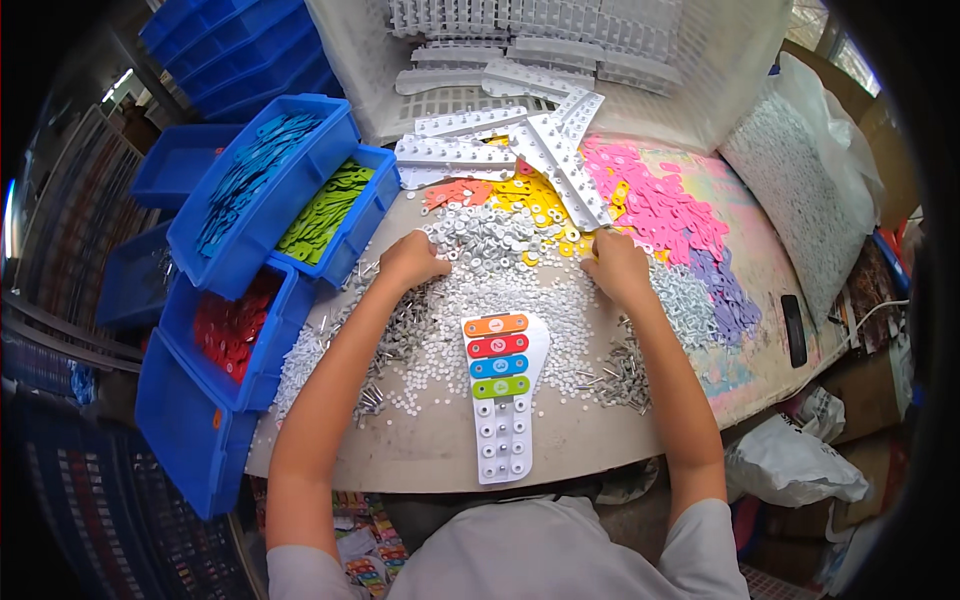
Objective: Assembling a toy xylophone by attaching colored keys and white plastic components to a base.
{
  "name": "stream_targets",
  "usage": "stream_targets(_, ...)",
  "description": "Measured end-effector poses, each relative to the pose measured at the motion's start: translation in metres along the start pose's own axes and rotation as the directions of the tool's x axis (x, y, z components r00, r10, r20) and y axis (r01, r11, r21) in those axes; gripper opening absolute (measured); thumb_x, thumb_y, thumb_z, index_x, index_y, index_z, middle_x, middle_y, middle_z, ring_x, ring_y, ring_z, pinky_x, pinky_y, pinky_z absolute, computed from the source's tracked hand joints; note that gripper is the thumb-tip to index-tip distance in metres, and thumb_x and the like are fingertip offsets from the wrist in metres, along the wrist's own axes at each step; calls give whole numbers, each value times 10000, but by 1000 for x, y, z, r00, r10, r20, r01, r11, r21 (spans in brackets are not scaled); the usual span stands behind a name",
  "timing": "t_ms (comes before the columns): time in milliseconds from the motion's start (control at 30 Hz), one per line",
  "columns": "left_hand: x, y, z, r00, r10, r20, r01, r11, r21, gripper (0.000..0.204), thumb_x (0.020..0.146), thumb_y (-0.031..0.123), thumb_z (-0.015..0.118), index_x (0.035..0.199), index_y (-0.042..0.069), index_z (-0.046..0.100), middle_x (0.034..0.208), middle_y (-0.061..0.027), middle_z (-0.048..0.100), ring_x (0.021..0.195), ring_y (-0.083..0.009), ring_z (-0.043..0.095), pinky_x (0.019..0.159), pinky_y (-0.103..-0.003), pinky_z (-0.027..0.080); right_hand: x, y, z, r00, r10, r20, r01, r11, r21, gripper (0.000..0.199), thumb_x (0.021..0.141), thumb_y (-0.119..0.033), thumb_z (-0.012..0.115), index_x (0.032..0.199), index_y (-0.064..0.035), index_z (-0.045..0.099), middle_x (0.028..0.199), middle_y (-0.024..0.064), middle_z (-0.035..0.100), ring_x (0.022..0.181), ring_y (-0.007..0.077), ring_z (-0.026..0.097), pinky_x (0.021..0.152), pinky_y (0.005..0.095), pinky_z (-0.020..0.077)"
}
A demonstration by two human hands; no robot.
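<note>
A white plastic panel (pixel 502 440) lies on the table in front of me. Orange, red, blue and green strips (pixel 500 387) cross its upper half, and bare round posts show on its lower half. My left hand (pixel 412 262) is closed at the left edge of a heap of white and metal small parts (pixel 485 238); what its fingertips hold, if anything, is hidden. To the right, my right hand (pixel 618 266) has its fingers curled together beside loose yellow strips (pixel 535 200) and the near end of a white panel (pixel 565 170). Nothing can be made out in its grip.
Blue bins (pixel 188 235) at left hold blue, green and red strips. Pink strips (pixel 655 200) and purple strips (pixel 722 300) spread at right, near a black flat object (pixel 793 330). A white crate (pixel 700 75) of panels stands behind. Metal pins (pixel 628 380) lie near my right forearm.
</note>
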State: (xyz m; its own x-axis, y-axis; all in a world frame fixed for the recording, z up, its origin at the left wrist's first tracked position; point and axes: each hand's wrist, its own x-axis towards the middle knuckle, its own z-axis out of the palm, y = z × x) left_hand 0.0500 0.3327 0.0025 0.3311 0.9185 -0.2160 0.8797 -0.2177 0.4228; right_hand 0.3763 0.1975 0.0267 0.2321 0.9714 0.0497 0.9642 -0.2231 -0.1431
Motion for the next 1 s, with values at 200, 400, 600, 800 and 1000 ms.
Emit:
stream_targets(200,0,-11,7,998,8,-65,-18,987,-162,301,720,302,844,819,54,705,819,-94,736,786,-239,708,736,-366,546,10,22,7,976,-3,217,-70,942,327,282,807,-197,815,967,-9,679,989,181,733,945,352,718,835,453,566)
stream_targets(400,-15,2,11,975,-37,-221,-4,983,-184,229,748,242,824,753,71,672,735,-47,698,709,-186,674,678,-348,511,-10,31,19,986,-75,150,-34,788,615,185,846,-47,776,964,8,645,827,69,667,767,149,634,696,325,532)
stream_targets(600,-8,-22,13,979,-29,-202,-76,869,-490,214,810,144,800,717,39,638,691,-16,652,642,-99,570,610,-292,423,-38,24,3,999,-43,9,25,718,696,190,890,-7,740,1068,17,677,882,47,682,799,126,632,767,293,535)
stream_targets(800,-31,-27,2,982,-47,-181,-124,559,-819,171,895,141,785,801,72,660,730,10,664,676,-82,578,620,-252,420,-83,-1,-31,999,48,-5,-31,714,700,107,1011,-96,637,1033,6,619,850,67,695,786,124,647,729,297,523)
stream_targets(1000,-54,-30,-13,998,-41,-42,-25,351,-936,110,972,177,727,980,84,669,948,-20,738,832,-92,651,705,-234,490,-138,-26,-47,987,110,114,-157,590,792,98,1090,-107,502,1097,-25,554,789,68,684,676,116,614,644,292,504)
